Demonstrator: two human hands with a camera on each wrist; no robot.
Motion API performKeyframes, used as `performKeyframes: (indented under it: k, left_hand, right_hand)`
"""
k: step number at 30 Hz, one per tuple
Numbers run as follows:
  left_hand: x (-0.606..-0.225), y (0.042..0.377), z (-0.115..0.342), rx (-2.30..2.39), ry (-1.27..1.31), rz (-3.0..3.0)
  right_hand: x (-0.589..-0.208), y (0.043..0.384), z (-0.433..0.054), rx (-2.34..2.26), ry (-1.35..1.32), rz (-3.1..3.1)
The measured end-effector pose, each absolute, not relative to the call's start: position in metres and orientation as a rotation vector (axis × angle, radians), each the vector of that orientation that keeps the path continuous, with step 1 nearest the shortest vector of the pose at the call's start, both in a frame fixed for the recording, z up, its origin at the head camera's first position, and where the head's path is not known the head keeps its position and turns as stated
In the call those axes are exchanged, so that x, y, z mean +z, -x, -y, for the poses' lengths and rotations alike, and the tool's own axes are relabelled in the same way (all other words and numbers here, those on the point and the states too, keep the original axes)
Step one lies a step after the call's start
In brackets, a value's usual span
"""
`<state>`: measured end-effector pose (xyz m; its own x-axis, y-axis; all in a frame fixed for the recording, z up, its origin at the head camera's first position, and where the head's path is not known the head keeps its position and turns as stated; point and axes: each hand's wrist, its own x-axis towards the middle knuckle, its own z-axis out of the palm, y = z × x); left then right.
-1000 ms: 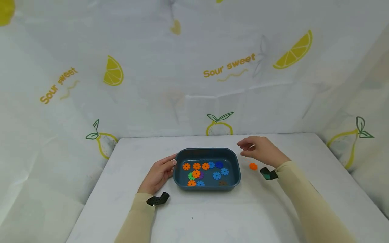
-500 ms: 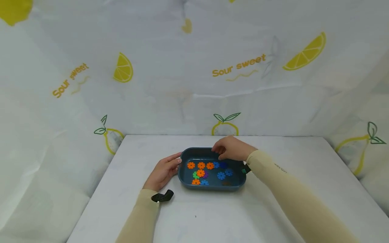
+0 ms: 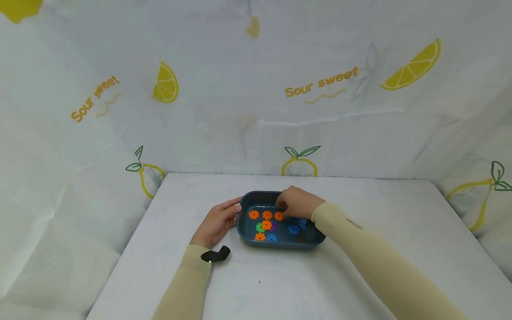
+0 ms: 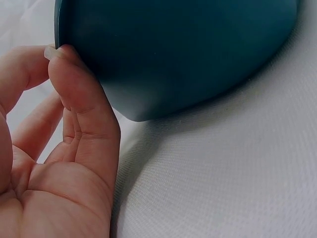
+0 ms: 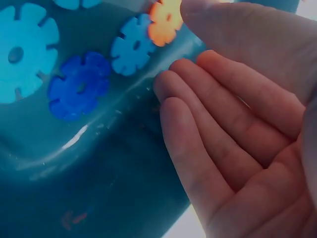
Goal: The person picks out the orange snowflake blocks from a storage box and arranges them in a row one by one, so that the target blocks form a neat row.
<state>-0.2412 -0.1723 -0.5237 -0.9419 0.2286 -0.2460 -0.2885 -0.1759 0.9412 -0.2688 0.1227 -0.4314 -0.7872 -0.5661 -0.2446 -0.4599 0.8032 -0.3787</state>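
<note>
A dark blue-green oblong tray (image 3: 276, 243) rests on the white table, with several notched plastic building discs in it. My left hand (image 3: 217, 224) grips its left rim; in the left wrist view the thumb (image 4: 81, 99) lies at the rim. Over the tray's right half reaches my right hand (image 3: 298, 203), fingers loosely bent. In the right wrist view an orange disc (image 5: 166, 21) shows right at that thumb's tip, and nothing shows between thumb and fingers. A dark blue disc (image 5: 81, 87) and lighter blue discs, such as this blue disc (image 5: 132, 45), lie nearby.
Towards the tray's left lie more orange discs, including one orange disc (image 3: 254, 214), and a green disc (image 3: 260, 227). The white table (image 3: 260, 289) ends at a lemon-print cloth (image 3: 224, 102). My right forearm's sleeve (image 3: 360, 235) covers part of the table beside the tray.
My right hand has moved left and down, from beside the tray to inside it. The loose orange disc seen right of the tray is out of sight. My left hand keeps its hold.
</note>
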Motion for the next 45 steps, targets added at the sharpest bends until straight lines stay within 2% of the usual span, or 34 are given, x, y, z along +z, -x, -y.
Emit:
performKeyframes:
  k: [12,30,45]
  left_hand:
    - [-0.521,0.238,0.171,2.156,0.093,-1.786]
    - [-0.52,0.237,0.171,2.159,0.097,-1.789]
    - [-0.518,0.235,0.169,2.173,0.065,-1.786]
  right_hand:
    - [-0.446,0.26,-0.114,-0.315,0.836,-2.725]
    - [-0.441,0.255,-0.112,-0.297,0.868,-2.726]
    - [-0.407,0.252,-0.17,-0.746,0.77,-2.725]
